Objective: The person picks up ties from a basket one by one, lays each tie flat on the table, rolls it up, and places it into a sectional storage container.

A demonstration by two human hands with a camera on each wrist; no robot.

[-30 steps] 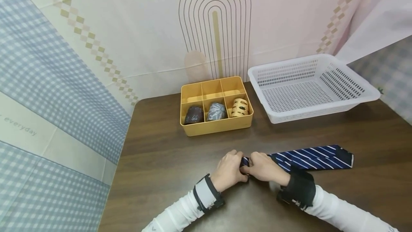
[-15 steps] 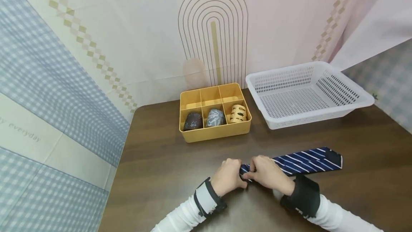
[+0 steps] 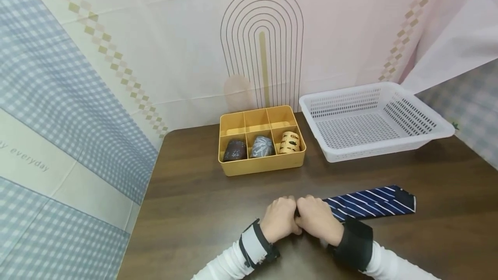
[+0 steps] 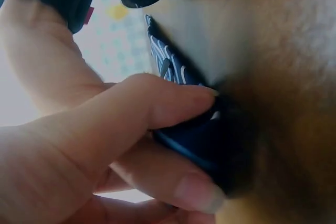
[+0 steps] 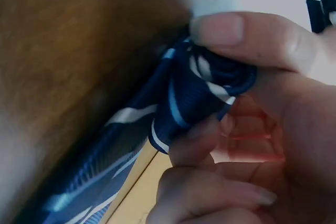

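A navy tie with white stripes [image 3: 369, 203] lies on the dark wooden table [image 3: 194, 193], its wide end pointing right. Its left end is rolled into a small coil [image 5: 210, 85]. My left hand [image 3: 279, 218] and right hand [image 3: 317, 217] meet over that coil and pinch it from both sides. In the left wrist view the thumb and a finger [image 4: 157, 106] press the dark blue roll [image 4: 194, 140]. In the right wrist view the fingers [image 5: 231, 32] curl round the rolled end. The coil is hidden under both hands in the head view.
A yellow divided box [image 3: 261, 165] stands behind the hands, with three rolled ties [image 3: 261, 146] in its front compartments and the back ones bare. A white perforated basket [image 3: 424, 139] sits at the back right. Fabric backdrops close in the left and back.
The roll has advanced along the tie, so the flat striped length beside my right hand is shorter. Both hands stay closed together on the coil. The view has tilted slightly.
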